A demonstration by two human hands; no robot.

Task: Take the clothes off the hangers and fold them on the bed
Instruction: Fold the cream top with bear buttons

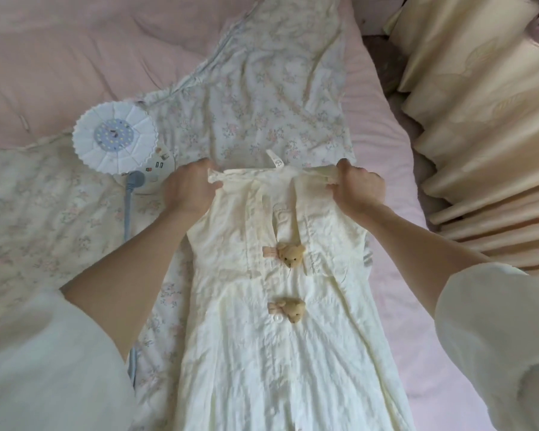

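While both arms reach forward over the bed, the scene reads from left to right as follows.

Left sleeve: a loose white sleeve (pixel 44 368) covers the upper arm at the lower left, the forearm bare beyond it.
Quilt: a floral quilt (pixel 28 219) lies spread over the left and middle of the bed, running up toward the far edge.
Lamp: a round white pleated lamp (pixel 114 136) lies on the quilt, its ring of small lights facing up, with a grey cable (pixel 128 209) running from a round base beside it toward the near side.
Left hand: the left hand (pixel 189 188) grips the left shoulder of the dress, its fingers curled round the bunched strap.
Dress: a cream dress (pixel 246 353) lies flat and lengthwise on the bed, its top edge away from the person, partly over the quilt; no hanger is seen in it.
Label: a white neck label (pixel 276 161) sticks up from the top edge between the hands.
Bears: two small plush bears (pixel 290 255) sit one below the other on the front of the dress.
Right hand: the right hand (pixel 357 189) holds the right shoulder, fingers closed on the gathered cloth.
Bed: the pink bed (pixel 395 275) sheet shows bare on the right of the dress.
Curtain: a cream pleated curtain (pixel 486 135) hangs along the right side.
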